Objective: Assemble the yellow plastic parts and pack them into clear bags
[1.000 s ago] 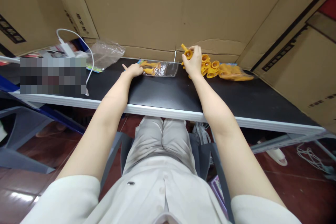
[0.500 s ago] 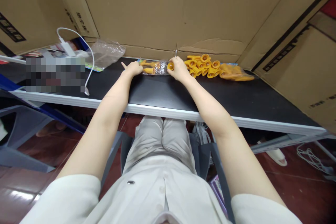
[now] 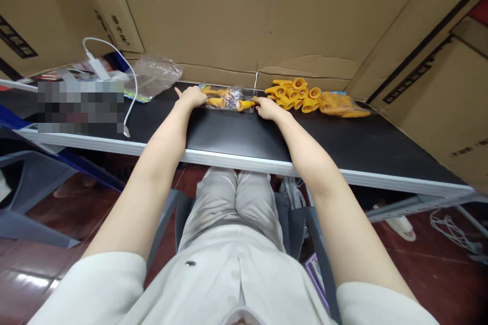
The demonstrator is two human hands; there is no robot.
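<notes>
My left hand point(image 3: 192, 96) is closed on the left end of a clear plastic bag point(image 3: 231, 99), its thumb sticking out. Inside the bag lie a few yellow trumpet-shaped plastic pieces point(image 3: 216, 102). At the bag's right end, another yellow trumpet-shaped piece point(image 3: 245, 105) points its wide end left; my right hand point(image 3: 267, 108) pinches its narrow end. Whether this piece lies fully inside the film I cannot tell. Just right of that hand is a pile of several similar yellow pieces point(image 3: 299, 94).
A filled bag of yellow pieces point(image 3: 341, 105) lies right of the pile. Flat clear bags point(image 3: 154, 76) and a white cable point(image 3: 135, 81) are on the left. Cardboard point(image 3: 244, 20) walls in the back of the black table point(image 3: 236, 132).
My right hand has moved slightly right and down. The yellow piece it holds has turned from facing me to lying along the bag, wide end left. My left hand stays nearly still.
</notes>
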